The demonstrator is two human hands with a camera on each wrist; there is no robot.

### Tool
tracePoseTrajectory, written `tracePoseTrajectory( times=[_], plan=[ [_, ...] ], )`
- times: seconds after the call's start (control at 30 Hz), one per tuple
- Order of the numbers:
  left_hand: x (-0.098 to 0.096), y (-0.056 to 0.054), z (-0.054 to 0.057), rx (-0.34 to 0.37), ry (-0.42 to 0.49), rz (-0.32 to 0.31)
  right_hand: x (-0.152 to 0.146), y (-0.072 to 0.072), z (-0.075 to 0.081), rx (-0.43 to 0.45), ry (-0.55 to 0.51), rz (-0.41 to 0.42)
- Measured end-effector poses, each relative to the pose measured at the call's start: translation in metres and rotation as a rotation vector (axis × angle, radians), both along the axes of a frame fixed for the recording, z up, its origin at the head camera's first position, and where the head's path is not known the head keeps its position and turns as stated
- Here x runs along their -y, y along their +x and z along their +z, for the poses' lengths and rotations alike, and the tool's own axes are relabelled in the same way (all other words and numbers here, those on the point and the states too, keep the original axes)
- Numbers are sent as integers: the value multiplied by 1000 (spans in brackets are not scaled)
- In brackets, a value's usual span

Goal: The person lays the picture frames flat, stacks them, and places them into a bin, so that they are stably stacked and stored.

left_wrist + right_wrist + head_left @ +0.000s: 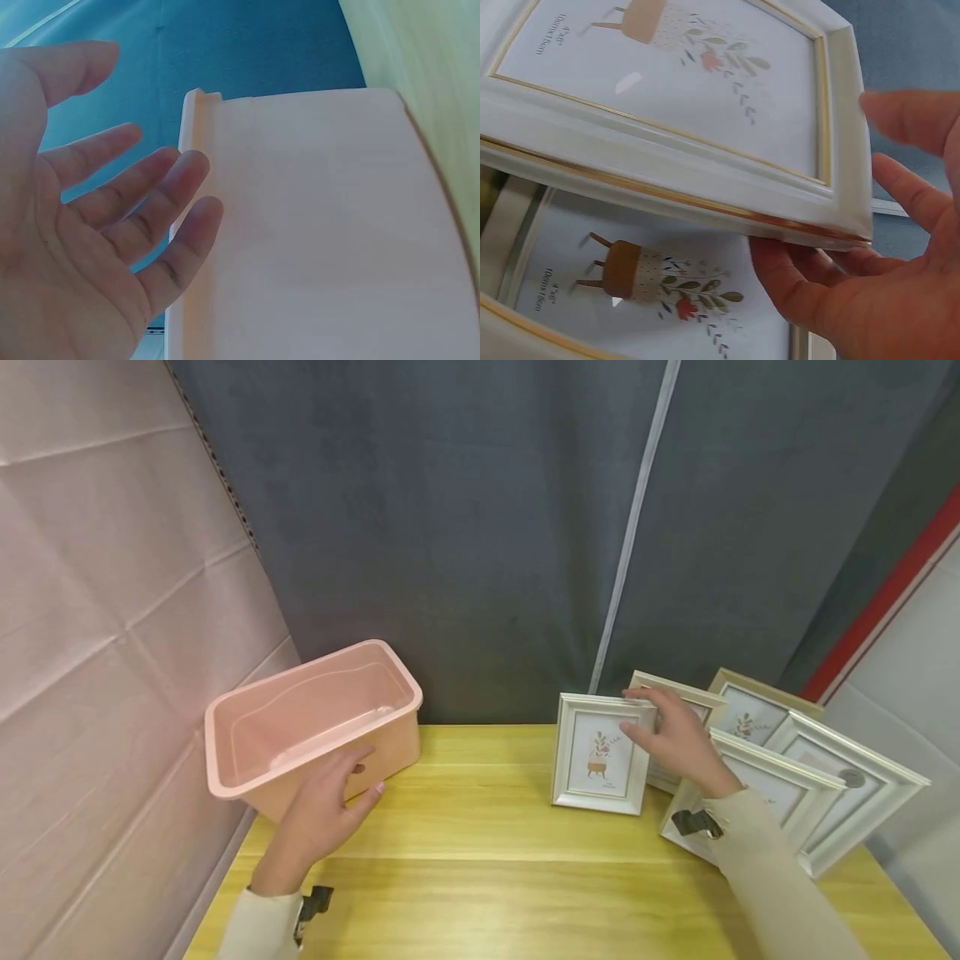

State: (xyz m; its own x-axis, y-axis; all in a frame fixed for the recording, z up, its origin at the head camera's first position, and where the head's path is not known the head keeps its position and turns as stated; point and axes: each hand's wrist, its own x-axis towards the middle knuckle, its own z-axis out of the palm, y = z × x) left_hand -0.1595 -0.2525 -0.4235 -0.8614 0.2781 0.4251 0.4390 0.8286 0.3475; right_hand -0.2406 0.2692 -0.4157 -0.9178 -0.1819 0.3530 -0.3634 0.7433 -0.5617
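One frame at the left of the group: upright on the right side of the worktop, towards its far edge, picture facing the near side; whether its lower edge bears full weight cannot be told.
Right hand: partly closed at the frame's upper right edge, thumb at the front face and other fingers behind, so that the frame sits in a light pinch.
Frames to the right: a cream frame just behind, partly hidden by the hand; a near white frame, partly covered by the sleeve; a gold-edged frame farther back; a wide white frame at far right, overlapped by its neighbour.
Pink bin: on the left of the worktop, open side up, well apart from the frames.
Left hand: fingers loosely spread, holding nothing, beside the bin's near wall; contact with it cannot be told.
Step in hand: likely taking hold of the leftmost frame.
Next move calls for: probably a firmer pinch at that edge, kept clear of the cream frame.
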Motion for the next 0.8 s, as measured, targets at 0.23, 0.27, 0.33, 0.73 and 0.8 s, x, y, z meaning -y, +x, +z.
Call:
tracePoseTrajectory(
  times=[0.23,0.27,0.33,0.73,0.8],
  plan=[
    [-6,5,-15,87,24,21,-3,-2,-8,35,-57,33],
    [-8,5,-17,88,21,19,-3,-2,-9,44,-74,40],
    [-11,6,-21,81,15,12,-2,-2,-10,64,-98,52],
    [-27,9,-34,120,25,-7,0,0,-9,104,-97,150],
    [-29,10,-36,140,27,-4,1,2,-9,99,-79,177]
  ],
)
